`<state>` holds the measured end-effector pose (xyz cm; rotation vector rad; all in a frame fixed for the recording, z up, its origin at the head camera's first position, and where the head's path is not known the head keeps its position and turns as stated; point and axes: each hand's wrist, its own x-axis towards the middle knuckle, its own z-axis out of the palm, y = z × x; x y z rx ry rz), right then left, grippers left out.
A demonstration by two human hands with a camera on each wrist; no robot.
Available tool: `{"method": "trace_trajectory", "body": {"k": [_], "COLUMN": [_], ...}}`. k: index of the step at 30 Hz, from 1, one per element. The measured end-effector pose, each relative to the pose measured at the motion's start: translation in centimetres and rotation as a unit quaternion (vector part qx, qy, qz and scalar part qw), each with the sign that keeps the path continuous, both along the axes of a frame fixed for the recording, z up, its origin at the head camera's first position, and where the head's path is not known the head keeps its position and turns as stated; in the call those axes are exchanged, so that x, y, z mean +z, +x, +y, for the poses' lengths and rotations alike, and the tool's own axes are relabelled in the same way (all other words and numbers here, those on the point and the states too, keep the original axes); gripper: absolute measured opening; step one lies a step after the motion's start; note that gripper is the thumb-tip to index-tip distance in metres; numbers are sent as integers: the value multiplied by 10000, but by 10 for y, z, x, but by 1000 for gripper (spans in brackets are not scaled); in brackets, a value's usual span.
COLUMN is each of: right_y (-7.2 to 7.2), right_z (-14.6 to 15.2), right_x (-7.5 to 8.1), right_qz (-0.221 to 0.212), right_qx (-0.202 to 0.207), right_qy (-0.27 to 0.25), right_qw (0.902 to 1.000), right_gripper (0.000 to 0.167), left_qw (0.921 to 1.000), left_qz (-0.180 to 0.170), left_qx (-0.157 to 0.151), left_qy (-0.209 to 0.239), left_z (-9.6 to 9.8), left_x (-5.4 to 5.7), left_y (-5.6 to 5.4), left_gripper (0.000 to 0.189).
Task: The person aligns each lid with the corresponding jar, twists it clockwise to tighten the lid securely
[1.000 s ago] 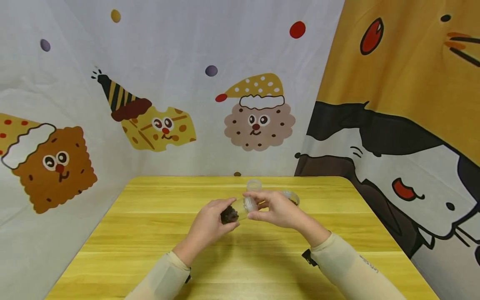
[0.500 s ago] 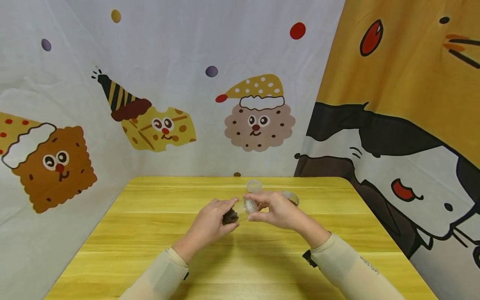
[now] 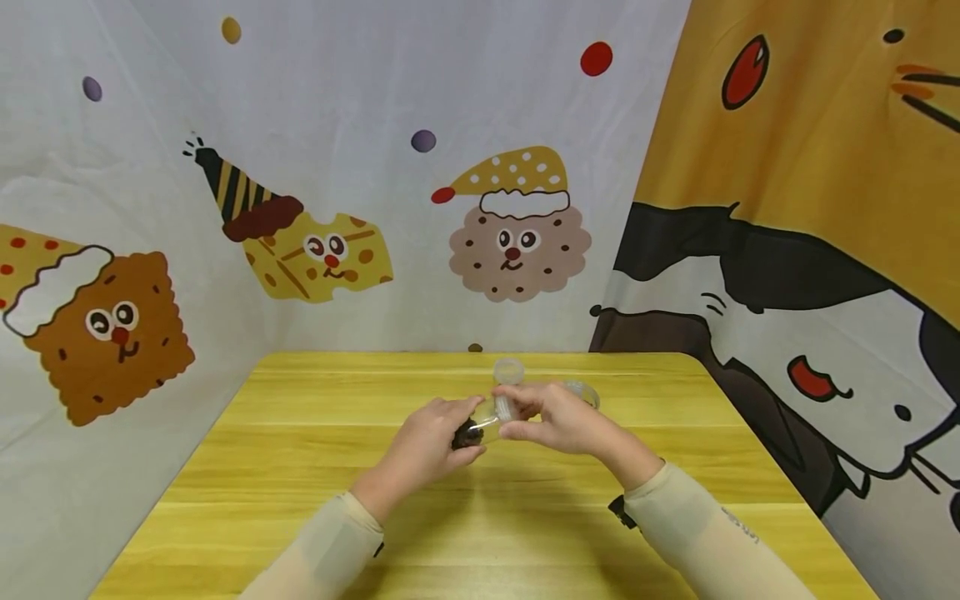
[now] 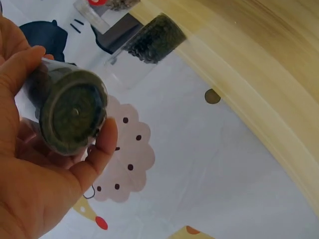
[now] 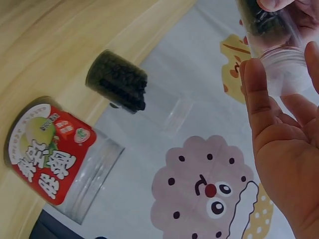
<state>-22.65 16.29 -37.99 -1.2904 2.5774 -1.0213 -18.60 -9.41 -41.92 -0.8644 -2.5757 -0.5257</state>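
My left hand (image 3: 427, 446) grips the body of a clear jar (image 3: 488, 423) with dark, crumbly contents gathered at its base. The jar is tilted above the table, its lid end toward the right. The right hand (image 3: 566, 421) pinches the jar's clear ribbed lid (image 3: 506, 408) between thumb and fingers; the lid is on the mouth. In the left wrist view, the jar's round base (image 4: 75, 112) faces the camera, held by the thumb and fingers. The right wrist view shows fingers around the lid (image 5: 284, 62). What the dark contents are, I cannot tell.
Behind the hands stands a second clear jar (image 3: 508, 372), part-filled with dark pieces (image 5: 117, 82) in the right wrist view. A larger clear jar (image 3: 585, 393) with a red label (image 5: 55, 149) stands to its right, partly hidden. The wooden table (image 3: 300, 467) meets a printed cloth (image 3: 337, 100).
Both hands and the jar have shifted slightly to the right. The right hand's fingers stay on the lid and the left hand keeps its grip on the jar.
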Motion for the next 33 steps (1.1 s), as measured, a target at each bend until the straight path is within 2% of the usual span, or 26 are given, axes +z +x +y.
{"method": "trace_trajectory", "body": {"k": [3,10,15,18,21,26,33], "right_y": [0,2,4,5,5,5,4], "right_z": [0,-4,-4,-2,1,2,1], "right_x": [-3,-6,-7,-5,-4,-1,-4], "right_qz": [-81,-72,-15,89,266,593,771], "right_qx": [-61,-187,-419,-450,-297,-48,-78], "right_qy": [8,45,230,173,-48,-254,-80], "right_qw": [9999,9998,9989,9988,9992,9979,9970], "right_gripper": [57,62,85,95,93,78,74], "left_qw": [9999,9994,9980,9975,9972,9978,9982], "left_qz": [97,-215,-291,-282,-295,-234,-191], "left_qx": [32,234,431,477,508,449,405], "left_qy": [-12,126,363,446,468,439,409], "left_z": [2,-1,-3,-6,-8,-8,-7], "left_x": [-3,-4,-4,-3,-4,-3,-2], "left_y": [1,2,-1,-1,-1,-1,-1], "left_gripper": [71,71,68,68,69,69,70]}}
